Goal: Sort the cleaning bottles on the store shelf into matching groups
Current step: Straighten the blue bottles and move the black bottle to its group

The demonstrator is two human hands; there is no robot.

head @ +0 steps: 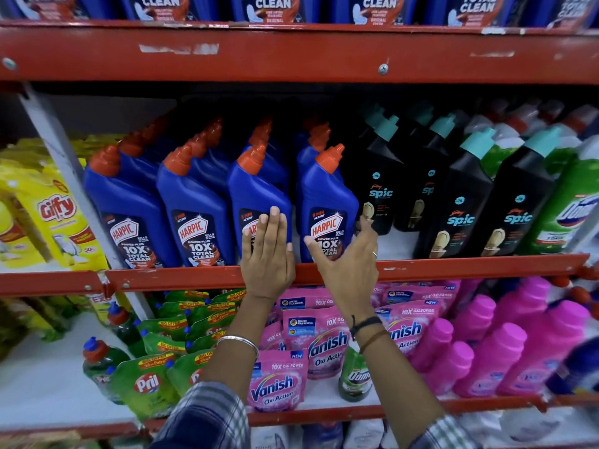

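Note:
Blue Harpic bottles with orange caps stand in rows on the middle shelf. My left hand lies flat, fingers together, against the front of the third front Harpic bottle. My right hand wraps the fourth front Harpic bottle, with the thumb on its label and the fingers round its right side. To the right stand black Spic bottles with teal caps, one row set back from the edge. Green Domex bottles fill the far right.
Yellow Giffy pouches sit left of a slanted white upright. On the shelf below are green Pril pouches, pink Vanish pouches, pink bottles and one green Domex bottle. A red beam runs overhead.

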